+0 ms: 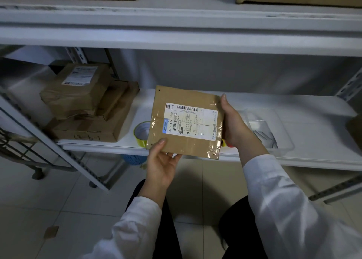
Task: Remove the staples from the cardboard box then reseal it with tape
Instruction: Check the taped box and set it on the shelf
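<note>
A flat brown cardboard box (182, 94) with a white shipping label and clear tape across its top is held up in front of the white shelf (305, 160). My left hand (162, 164) grips its near left corner from below, thumb on top. My right hand (235, 127) holds its right edge. A roll of tape (141, 131) with a yellow rim stands on the shelf, partly hidden behind the box. A small red and yellow thing (227, 143) peeks out under my right hand; I cannot tell what it is.
A clear plastic tray (282, 143) holding several metal staples sits on the shelf at right. Stacked cardboard parcels (86, 106) fill the shelf's left end. More boxes stand on the upper shelf (176, 37). A blue basket (133, 158) sits below on the tiled floor.
</note>
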`<action>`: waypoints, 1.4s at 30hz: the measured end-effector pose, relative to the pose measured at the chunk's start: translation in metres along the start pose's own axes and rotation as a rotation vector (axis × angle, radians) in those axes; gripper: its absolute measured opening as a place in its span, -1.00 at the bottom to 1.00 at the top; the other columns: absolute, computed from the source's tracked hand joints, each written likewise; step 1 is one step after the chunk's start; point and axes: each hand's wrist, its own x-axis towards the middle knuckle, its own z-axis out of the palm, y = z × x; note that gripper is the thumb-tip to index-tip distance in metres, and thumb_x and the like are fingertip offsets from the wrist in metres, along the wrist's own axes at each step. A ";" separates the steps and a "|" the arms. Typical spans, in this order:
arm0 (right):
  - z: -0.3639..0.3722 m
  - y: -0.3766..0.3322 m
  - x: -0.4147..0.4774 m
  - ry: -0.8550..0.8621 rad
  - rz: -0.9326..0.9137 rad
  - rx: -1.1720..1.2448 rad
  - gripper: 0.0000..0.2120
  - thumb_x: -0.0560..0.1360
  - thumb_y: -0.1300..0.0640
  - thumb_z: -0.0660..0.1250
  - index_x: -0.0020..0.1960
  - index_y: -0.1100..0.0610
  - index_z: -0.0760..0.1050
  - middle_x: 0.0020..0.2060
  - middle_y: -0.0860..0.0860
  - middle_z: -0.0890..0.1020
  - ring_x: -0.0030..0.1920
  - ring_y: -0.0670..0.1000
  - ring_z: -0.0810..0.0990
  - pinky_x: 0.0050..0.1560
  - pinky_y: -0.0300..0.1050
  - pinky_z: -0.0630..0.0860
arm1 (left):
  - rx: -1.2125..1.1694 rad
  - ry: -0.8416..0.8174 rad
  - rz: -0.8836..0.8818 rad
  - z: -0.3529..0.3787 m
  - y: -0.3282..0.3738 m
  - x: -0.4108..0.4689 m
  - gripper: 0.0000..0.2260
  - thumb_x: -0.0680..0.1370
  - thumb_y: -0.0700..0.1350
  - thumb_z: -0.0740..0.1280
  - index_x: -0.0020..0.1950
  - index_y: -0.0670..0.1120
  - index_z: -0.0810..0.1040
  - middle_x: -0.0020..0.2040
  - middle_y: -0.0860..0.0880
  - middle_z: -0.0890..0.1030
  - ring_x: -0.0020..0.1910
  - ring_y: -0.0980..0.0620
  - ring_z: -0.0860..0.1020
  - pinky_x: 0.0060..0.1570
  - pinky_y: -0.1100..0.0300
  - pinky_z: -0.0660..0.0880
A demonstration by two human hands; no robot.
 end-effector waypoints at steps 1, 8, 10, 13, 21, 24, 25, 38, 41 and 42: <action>0.001 -0.001 -0.002 -0.018 -0.025 0.028 -0.25 0.28 -0.49 0.23 0.17 0.07 0.55 0.18 0.16 0.60 0.14 0.22 0.61 0.27 0.23 0.42 | 0.003 -0.027 -0.001 -0.001 0.001 -0.001 -0.37 0.14 -0.05 0.55 0.21 -0.02 0.55 0.13 -0.07 0.63 0.12 -0.07 0.58 0.07 0.00 0.55; -0.005 0.004 -0.020 0.009 -0.153 0.092 -0.65 0.33 -0.33 0.31 -0.24 -0.06 0.61 -0.05 0.13 0.58 0.01 0.22 0.56 0.06 0.10 0.35 | -0.012 -0.223 -0.101 -0.012 0.005 -0.005 -0.23 0.16 0.20 0.57 0.30 -0.02 0.49 0.31 -0.12 0.53 0.25 -0.14 0.51 0.22 -0.14 0.45; -0.006 0.008 -0.026 -0.029 -0.198 0.116 -0.68 0.35 -0.29 0.29 -0.24 -0.07 0.62 -0.15 0.08 0.60 -0.07 0.18 0.56 -0.07 0.01 0.34 | -0.009 -0.255 -0.090 -0.013 0.004 -0.006 -0.24 0.15 0.27 0.54 0.28 0.00 0.52 0.31 -0.10 0.52 0.26 -0.12 0.51 0.22 -0.14 0.44; -0.009 0.015 -0.032 -0.094 -0.308 0.178 -0.67 0.27 -0.25 0.39 -0.09 -0.07 0.61 -0.22 0.00 0.63 -0.14 0.11 0.58 -0.15 -0.03 0.40 | -0.072 -0.241 -0.090 -0.012 0.006 -0.009 -0.23 0.10 0.32 0.53 0.23 0.00 0.58 0.30 -0.11 0.54 0.25 -0.14 0.53 0.17 -0.13 0.48; -0.019 0.013 -0.035 -0.307 -0.356 0.370 -0.25 0.11 -0.11 0.58 0.23 0.09 0.48 0.02 0.04 0.64 0.06 0.08 0.60 0.00 -0.05 0.54 | -0.061 -0.121 -0.295 -0.018 0.017 -0.006 -0.39 0.22 0.21 0.51 0.19 -0.03 0.60 0.30 -0.18 0.53 0.13 -0.25 0.59 -0.08 -0.30 0.55; -0.013 0.004 -0.037 -0.194 -0.242 0.403 -0.36 0.41 -0.25 0.29 0.32 0.17 0.41 0.17 0.12 0.55 0.21 0.18 0.48 0.20 0.03 0.38 | -0.069 -0.060 -0.106 -0.023 0.018 -0.001 -0.30 0.09 0.05 0.64 0.20 0.11 0.54 0.22 -0.05 0.59 0.12 -0.20 0.61 -0.13 -0.29 0.56; -0.010 0.001 -0.036 -0.092 -0.170 0.269 -0.39 0.47 -0.31 0.17 0.28 0.13 0.45 0.18 0.11 0.54 0.21 0.20 0.49 0.23 0.08 0.36 | -0.037 -0.041 -0.039 -0.021 0.019 -0.002 -0.41 0.17 0.02 0.61 0.16 0.14 0.53 0.20 -0.01 0.60 0.14 -0.18 0.59 -0.11 -0.28 0.56; 0.002 -0.005 -0.033 -0.066 0.150 -0.035 -0.46 0.44 -0.32 0.18 0.29 -0.03 0.40 0.18 0.05 0.49 0.16 0.19 0.47 0.13 0.21 0.36 | 0.852 -0.057 0.398 0.003 0.018 0.010 -0.49 0.45 -0.37 0.37 0.12 0.15 0.27 0.25 -0.04 0.38 0.26 -0.05 0.42 0.13 0.17 0.45; 0.004 0.005 -0.027 -0.080 0.049 0.025 -0.84 0.50 0.04 0.29 0.08 -0.06 0.48 0.01 -0.03 0.57 -0.02 0.03 0.50 0.02 0.02 0.36 | 0.929 -0.043 0.398 0.001 0.015 0.017 -0.52 0.44 -0.35 0.39 0.09 0.13 0.26 0.25 -0.04 0.38 0.23 -0.02 0.44 0.09 0.23 0.47; 0.003 0.008 -0.026 -0.089 0.009 0.065 -0.82 0.50 0.11 0.30 0.09 -0.06 0.48 -0.02 -0.05 0.58 -0.04 0.01 0.49 -0.04 -0.04 0.35 | 0.936 -0.034 0.389 0.001 0.015 0.018 -0.52 0.44 -0.34 0.40 0.07 0.12 0.25 0.21 0.01 0.40 0.18 0.04 0.46 0.03 0.32 0.48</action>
